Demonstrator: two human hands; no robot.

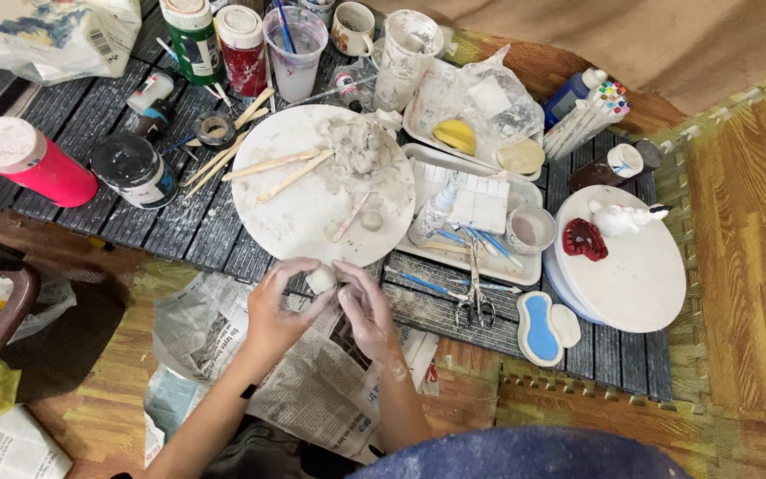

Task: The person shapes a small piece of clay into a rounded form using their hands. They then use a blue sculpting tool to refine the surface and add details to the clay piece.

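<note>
My left hand [278, 302] and my right hand [365, 310] meet just below a round white board [312, 208], both smeared with pale clay. Between their fingertips sits a small whitish lump of clay [321, 278], pinched from both sides. On the board lie a heap of grey clay [356, 142], several wooden modelling sticks [281, 168] and a small clay ball [371, 221]. Crumpled newspaper [312, 364] lies under my forearms.
Paint jars [192, 40], a pink bottle [33, 164], a black tub [135, 168] and cups crowd the far left and back. Right of the board: a paint tray [480, 200], scissors [476, 297], a second round board [622, 266] with a white figurine and red piece, markers [591, 111].
</note>
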